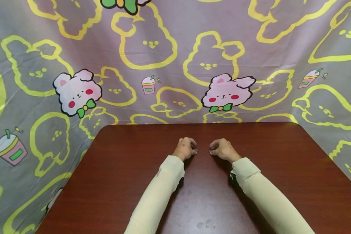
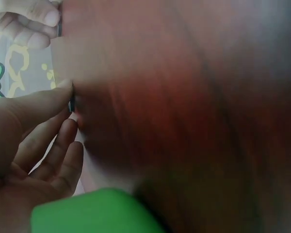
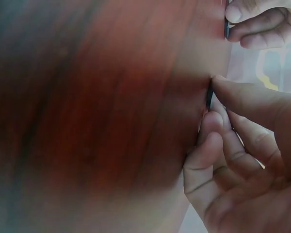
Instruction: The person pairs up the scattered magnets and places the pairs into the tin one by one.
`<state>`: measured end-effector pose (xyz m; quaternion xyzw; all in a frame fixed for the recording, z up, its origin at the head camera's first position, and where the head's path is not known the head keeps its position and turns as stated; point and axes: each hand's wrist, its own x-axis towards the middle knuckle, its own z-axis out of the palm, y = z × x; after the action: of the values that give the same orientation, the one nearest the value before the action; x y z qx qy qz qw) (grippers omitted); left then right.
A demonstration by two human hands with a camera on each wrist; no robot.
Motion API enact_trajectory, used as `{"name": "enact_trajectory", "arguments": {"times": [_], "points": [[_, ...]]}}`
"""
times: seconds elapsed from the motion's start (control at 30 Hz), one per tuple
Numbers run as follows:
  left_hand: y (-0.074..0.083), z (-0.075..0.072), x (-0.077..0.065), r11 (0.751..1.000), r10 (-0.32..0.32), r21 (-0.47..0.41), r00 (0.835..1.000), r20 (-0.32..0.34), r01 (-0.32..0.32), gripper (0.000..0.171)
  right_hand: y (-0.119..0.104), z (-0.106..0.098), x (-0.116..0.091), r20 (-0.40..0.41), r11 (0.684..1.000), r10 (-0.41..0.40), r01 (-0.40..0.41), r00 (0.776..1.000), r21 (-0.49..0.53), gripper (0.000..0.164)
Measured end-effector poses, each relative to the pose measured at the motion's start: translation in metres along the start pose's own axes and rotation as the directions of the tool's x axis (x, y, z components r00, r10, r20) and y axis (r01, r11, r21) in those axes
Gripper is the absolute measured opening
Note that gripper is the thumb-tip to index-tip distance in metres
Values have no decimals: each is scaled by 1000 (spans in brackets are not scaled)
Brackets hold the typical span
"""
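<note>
Over the far middle of the table, my left hand [image 1: 186,149] pinches a small, thin dark piece [image 2: 72,104] between thumb and fingers. Opposite it, a short gap to the right, my right hand [image 1: 223,150] pinches a similar thin dark piece [image 3: 210,95]. Both pieces are seen nearly edge-on in the wrist views and look bluish-grey from the head. Their exact kind is too small to tell. The fingertips of both hands are close to the tabletop, and the two pieces stand apart from each other.
The brown wooden table [image 1: 125,182] has rounded far corners. Behind and beside it hangs a patterned curtain [image 1: 175,107] with cartoon rabbits. A blurred green object [image 2: 92,211] fills the lower edge of the left wrist view.
</note>
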<state>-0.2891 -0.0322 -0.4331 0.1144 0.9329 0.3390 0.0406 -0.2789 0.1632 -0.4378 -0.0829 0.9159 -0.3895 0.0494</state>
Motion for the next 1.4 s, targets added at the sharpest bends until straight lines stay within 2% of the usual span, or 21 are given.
{"name": "enact_trajectory", "arguments": {"times": [0.2,0.43,0.63,0.77,0.9,1.03,1.4], "points": [[0,2,-1,1000,14,-7,1000,-19,-14,19,0,1,0,-11,1000,-17,17,1000,3,17],[0,4,-5,1000,1,-22,1000,4,-1,17,0,5,0,-17,1000,-13,14,1000,17,16],[2,3,-6,998,38,-41,999,4,-38,19,-2,7,-1,11,995,17,-18,1000,98,18],[3,2,-6,997,40,-68,999,23,-39,21,-4,8,-3,22,993,-7,4,1000,117,19],[3,3,-7,996,45,-82,998,46,-42,20,-4,9,-3,21,996,-42,40,999,77,20],[4,6,-8,997,60,-60,996,61,-57,17,-3,10,-3,14,996,-93,93,996,5,18],[6,9,-8,999,46,-21,997,63,-45,17,-6,11,-4,20,995,-100,100,995,-15,15]]}}
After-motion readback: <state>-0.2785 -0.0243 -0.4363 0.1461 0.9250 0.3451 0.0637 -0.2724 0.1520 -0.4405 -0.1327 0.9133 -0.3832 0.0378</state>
